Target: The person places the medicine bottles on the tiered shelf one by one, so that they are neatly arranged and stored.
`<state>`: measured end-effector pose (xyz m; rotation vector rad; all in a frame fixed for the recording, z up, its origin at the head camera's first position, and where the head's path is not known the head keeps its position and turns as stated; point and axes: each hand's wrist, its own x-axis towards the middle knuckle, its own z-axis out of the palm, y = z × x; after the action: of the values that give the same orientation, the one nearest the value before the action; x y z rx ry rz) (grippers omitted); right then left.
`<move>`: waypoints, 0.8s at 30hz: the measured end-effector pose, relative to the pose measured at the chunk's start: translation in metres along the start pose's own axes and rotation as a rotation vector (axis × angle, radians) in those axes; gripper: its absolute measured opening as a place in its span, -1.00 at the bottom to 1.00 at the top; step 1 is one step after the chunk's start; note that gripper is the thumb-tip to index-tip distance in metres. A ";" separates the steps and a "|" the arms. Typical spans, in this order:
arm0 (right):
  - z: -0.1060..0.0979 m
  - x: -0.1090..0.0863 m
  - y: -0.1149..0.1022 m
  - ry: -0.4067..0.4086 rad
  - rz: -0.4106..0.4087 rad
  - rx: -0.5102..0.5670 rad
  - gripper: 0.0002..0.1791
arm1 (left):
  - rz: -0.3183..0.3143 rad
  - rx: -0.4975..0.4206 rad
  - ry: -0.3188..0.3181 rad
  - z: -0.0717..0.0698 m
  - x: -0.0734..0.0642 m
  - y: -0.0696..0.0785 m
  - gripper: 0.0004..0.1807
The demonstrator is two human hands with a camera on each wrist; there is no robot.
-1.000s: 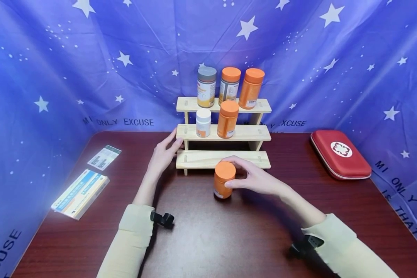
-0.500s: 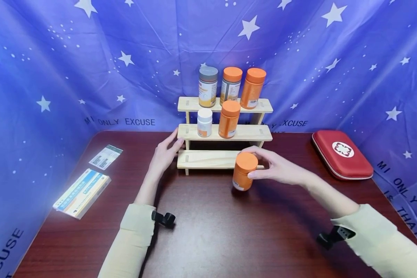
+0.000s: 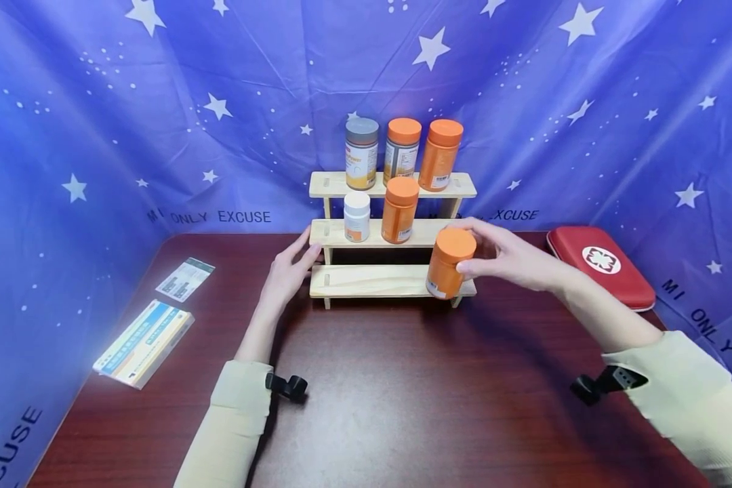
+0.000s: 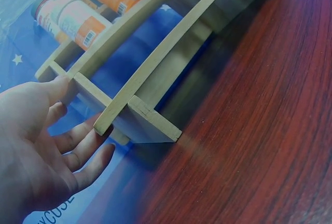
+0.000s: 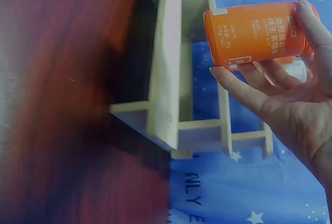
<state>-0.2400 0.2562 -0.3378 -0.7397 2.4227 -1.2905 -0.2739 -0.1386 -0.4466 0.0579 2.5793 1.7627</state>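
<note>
In the head view my right hand (image 3: 512,257) grips an orange bottle (image 3: 446,268), held slightly tilted before the right end of the bottom tier. Its printed label faces the right wrist view, where thumb and fingers clasp the bottle (image 5: 254,35). My left hand (image 3: 285,271) holds the left end of the three-tier wooden stand (image 3: 366,279), thumb in front by the middle board. On the middle tier are a small white bottle (image 3: 356,217) and another orange bottle (image 3: 400,211). The top tier carries a grey-capped bottle (image 3: 361,154), an orange-capped bottle (image 3: 401,154) and a fully orange one (image 3: 442,156).
A red zip case (image 3: 600,266) with a white emblem lies at the right of the dark wooden table (image 3: 366,407). Over at the left are a medicine box (image 3: 143,344) and a blister pack (image 3: 186,279). Behind the stand hangs a blue starry cloth (image 3: 250,102).
My right hand has carried the orange bottle rightward and up, from in front of the stand's middle to its bottom tier's right end. The left hand stays at the stand's left end.
</note>
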 end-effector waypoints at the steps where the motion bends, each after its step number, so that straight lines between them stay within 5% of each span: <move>1: -0.004 0.002 -0.001 0.009 0.005 0.016 -0.42 | 0.000 0.004 0.000 0.000 0.000 0.000 -0.26; 8: -0.025 0.024 -0.006 0.048 0.031 0.177 -0.45 | 0.004 -0.009 -0.003 0.000 0.000 0.000 -0.27; 24: -0.046 0.061 -0.006 0.108 0.097 0.162 -0.51 | 0.001 0.006 -0.003 0.000 0.001 -0.001 -0.24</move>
<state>-0.3105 0.2502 -0.3092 -0.5154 2.3680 -1.5009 -0.2746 -0.1392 -0.4471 0.0621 2.5831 1.7535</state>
